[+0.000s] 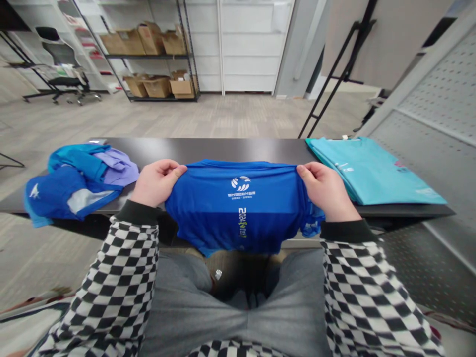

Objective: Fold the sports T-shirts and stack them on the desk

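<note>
At a dark table (230, 147), holding a blue shirt (208, 203) stretched over the near edge, between a folded turquoise garment (375, 171) on the right and a crumpled pile of clothes (89, 173) on the left. Reaching forward with left hand (158, 181) and right hand (323, 183) level, well apart. Pinching the shirt's far edge between thumbs (180, 171) and fingers (168, 164) (partly hidden, these last). Unable to read the smallest white lettering (241, 198).
</note>
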Tool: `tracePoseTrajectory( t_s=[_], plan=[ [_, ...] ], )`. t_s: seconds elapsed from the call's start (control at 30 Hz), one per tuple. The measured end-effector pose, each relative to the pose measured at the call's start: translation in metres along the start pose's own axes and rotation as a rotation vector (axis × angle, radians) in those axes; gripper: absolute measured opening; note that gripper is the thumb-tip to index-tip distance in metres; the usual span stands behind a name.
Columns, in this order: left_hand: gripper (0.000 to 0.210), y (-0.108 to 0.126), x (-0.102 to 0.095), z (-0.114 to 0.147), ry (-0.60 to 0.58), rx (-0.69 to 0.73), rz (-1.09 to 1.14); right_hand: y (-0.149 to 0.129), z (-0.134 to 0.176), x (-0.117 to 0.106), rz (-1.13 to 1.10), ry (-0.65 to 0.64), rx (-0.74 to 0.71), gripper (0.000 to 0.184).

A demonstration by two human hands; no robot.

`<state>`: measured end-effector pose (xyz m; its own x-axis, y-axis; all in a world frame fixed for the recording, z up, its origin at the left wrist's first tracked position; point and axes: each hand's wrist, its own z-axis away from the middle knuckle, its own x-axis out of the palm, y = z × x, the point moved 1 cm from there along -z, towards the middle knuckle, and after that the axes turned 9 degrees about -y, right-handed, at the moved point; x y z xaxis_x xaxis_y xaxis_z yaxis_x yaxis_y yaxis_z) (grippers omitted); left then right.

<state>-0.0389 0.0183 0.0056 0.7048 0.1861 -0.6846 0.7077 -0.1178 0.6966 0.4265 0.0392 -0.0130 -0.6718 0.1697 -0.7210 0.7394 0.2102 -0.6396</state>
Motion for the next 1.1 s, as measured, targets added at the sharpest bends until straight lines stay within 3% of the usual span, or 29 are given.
tracePoseTrajectory(
  t_s=[0.1,0.23,0.3,0.47,0.63,0.73,0.9,1.1],
  plan=[
    [0.056,-0.002,0.0,0.001,-0.162,-0.034,0.162,0.001,-0.001,0.003,0.004,0.04,0.018,0.056],
    [0.06,-0.011,0.0,0.002,-0.393,-0.04,0.15,0.002,-0.002,0.005,0.016,0.031,0.042,0.057],
    [0.055,-0.015,0.001,0.001,-0.359,-0.028,0.094,0.003,-0.002,0.005,0.022,0.01,0.057,0.057],
    [0.045,-0.018,0.001,-0.004,-0.108,0.014,-0.111,0.004,-0.001,0.001,0.021,-0.134,0.02,0.057],
    [0.045,-0.026,0.005,-0.007,-0.155,0.003,-0.201,0.014,-0.002,-0.004,-0.081,-0.327,0.035,0.053],
    [0.045,-0.03,0.016,-0.009,-0.176,0.011,-0.267,0.021,-0.006,0.006,0.027,-0.297,0.03,0.04],
    [0.042,-0.025,0.042,-0.01,-0.209,-0.022,-0.464,0.028,-0.013,0.042,0.313,-0.161,0.044,0.028],
    [0.042,-0.025,0.046,-0.01,-0.172,-0.034,-0.534,0.031,-0.018,0.049,0.324,-0.164,0.042,0.026]
  ],
)
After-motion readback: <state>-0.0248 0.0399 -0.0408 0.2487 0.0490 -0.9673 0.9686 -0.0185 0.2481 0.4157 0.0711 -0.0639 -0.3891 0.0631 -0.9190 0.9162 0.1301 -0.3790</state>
